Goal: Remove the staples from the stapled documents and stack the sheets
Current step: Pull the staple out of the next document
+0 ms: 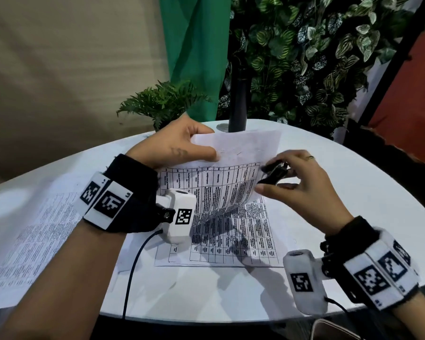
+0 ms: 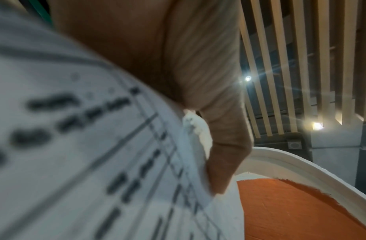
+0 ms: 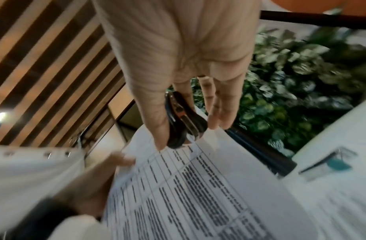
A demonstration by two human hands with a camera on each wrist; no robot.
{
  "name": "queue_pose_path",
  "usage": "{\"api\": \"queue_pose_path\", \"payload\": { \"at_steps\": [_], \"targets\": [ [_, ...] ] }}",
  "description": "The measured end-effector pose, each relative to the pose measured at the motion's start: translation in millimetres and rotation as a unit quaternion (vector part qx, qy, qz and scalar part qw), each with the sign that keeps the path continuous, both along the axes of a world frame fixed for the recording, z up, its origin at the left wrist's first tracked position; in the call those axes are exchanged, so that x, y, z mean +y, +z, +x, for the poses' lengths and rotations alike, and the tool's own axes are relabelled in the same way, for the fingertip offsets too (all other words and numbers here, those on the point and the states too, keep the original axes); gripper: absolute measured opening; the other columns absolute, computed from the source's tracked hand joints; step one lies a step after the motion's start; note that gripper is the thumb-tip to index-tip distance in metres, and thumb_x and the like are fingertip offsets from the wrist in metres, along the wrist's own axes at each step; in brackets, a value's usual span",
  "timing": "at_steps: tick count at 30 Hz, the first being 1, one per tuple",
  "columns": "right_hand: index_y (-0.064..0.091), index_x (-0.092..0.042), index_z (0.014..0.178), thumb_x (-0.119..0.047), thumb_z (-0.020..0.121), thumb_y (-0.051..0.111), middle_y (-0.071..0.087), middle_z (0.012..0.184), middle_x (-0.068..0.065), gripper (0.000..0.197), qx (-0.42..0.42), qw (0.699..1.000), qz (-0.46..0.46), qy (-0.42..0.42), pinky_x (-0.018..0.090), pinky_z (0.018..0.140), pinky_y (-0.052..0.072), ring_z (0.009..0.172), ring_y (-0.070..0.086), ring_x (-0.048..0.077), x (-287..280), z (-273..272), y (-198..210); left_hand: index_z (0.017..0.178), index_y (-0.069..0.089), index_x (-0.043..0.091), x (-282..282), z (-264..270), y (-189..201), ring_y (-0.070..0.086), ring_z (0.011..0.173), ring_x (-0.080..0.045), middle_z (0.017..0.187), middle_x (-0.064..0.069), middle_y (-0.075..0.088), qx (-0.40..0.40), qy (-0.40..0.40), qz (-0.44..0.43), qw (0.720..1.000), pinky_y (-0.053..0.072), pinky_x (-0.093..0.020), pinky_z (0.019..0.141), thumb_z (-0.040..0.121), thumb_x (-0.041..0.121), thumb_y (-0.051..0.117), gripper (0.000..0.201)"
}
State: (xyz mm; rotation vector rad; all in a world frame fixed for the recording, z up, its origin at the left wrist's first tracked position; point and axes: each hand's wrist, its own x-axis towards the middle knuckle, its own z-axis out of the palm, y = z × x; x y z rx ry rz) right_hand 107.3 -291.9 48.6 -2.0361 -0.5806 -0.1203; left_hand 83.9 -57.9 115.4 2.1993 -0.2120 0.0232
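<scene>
My left hand [image 1: 182,146] pinches the upper left part of a printed document [image 1: 226,182] and holds its top sheet folded back, lifted off the table. The same document fills the left wrist view as blurred print [image 2: 95,146]. My right hand [image 1: 295,177] grips a black staple remover [image 1: 272,173] between thumb and fingers at the document's right corner. In the right wrist view the staple remover [image 3: 184,120] sits at the corner of the document [image 3: 198,186]. Another printed sheet [image 1: 233,244] lies flat beneath. No staple is visible.
More printed sheets [image 1: 30,239] lie on the left of the round white table [image 1: 341,192]. A small fern [image 1: 162,101] and a black pole [image 1: 238,104] stand at the table's far edge, with a leafy wall [image 1: 317,57] behind. A cable [image 1: 133,271] hangs from my left wrist.
</scene>
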Motion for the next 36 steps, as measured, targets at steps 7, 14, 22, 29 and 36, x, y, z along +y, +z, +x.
{"api": "queue_pose_path", "payload": {
  "at_steps": [7,14,22,29,36],
  "targets": [
    [0.071,-0.015,0.089,-0.037,0.047,0.088,0.072,0.089,0.005,0.051,0.176,0.933,0.254,0.184,0.02,0.071,0.051,0.079,0.067,0.014,-4,11,-3,0.089,0.07,-0.005,0,-1,4,0.062,0.06,-0.008,0.074,-0.01,0.07,-0.011,-0.002,0.001,1.0,0.049,-0.015,0.058,0.076,0.006,0.074,0.018],
    [0.072,-0.012,0.085,-0.032,0.044,0.088,0.072,0.083,0.008,0.048,0.175,0.929,0.274,0.177,0.02,0.069,0.051,0.075,0.067,0.015,-1,3,-2,0.081,0.073,0.008,-19,4,6,0.062,0.065,-0.013,0.082,-0.016,0.072,-0.062,-0.017,0.089,0.994,0.046,-0.023,0.06,0.069,0.032,0.081,0.028],
    [0.066,-0.02,0.104,-0.025,0.062,0.085,0.047,0.116,-0.006,0.046,-0.167,0.978,0.125,0.001,0.02,0.078,0.052,0.1,0.056,0.009,8,-9,8,0.074,0.073,0.01,-20,7,5,0.055,0.061,-0.013,0.073,-0.014,0.069,-0.011,-0.028,0.038,0.999,0.04,-0.026,0.062,0.065,0.028,0.082,0.023],
    [0.067,-0.002,0.109,-0.007,0.069,0.078,0.062,0.109,0.011,0.042,-0.352,0.934,0.005,0.06,0.024,0.091,0.046,0.101,0.057,0.02,25,-5,18,0.079,0.075,0.011,-20,2,9,0.059,0.073,-0.014,0.085,-0.017,0.072,0.018,-0.051,-0.009,0.998,0.044,-0.026,0.074,0.071,0.011,0.077,0.008],
    [0.067,-0.001,0.108,-0.001,0.07,0.075,0.065,0.109,0.015,0.039,-0.407,0.906,-0.056,0.099,0.044,0.078,0.052,0.096,0.062,0.034,28,-1,24,0.074,0.073,0.013,-21,-1,13,0.051,0.069,-0.011,0.074,-0.009,0.063,0.025,-0.064,-0.014,0.998,0.04,-0.026,0.069,0.076,0.005,0.072,0.008]
  ]
}}
